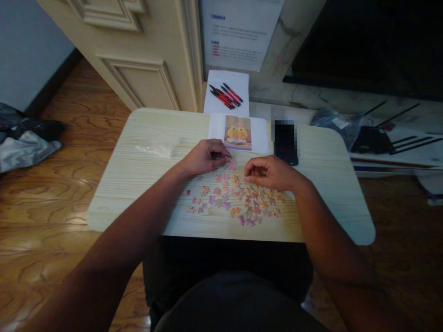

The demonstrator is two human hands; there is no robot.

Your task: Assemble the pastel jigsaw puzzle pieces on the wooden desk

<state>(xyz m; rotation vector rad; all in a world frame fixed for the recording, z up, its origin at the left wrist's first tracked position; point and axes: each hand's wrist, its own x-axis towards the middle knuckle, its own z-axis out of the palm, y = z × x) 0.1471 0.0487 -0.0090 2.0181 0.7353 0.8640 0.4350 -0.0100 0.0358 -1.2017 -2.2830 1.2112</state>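
My left hand (206,157) is closed with curled fingers, its tips at the left edge of a pink puzzle piece (231,164) on the table. My right hand (272,173) hovers low over the pieces, thumb and forefinger pinched on a small pinkish puzzle piece (246,179), mostly hidden by the fingertips. Loose puzzle pieces (256,208) in orange, pink and purple lie scattered below and between both hands. Just beyond the hands is a printed picture (238,133) of a yellow cartoon figure, on a white sheet (260,135).
A dark phone (285,143) lies right of the sheet. A clear plastic bag (157,146) rests on the left of the pale wooden table (117,184). Behind, red and black pens (226,96) lie on white paper. A cabinet (145,78) stands at the back left.
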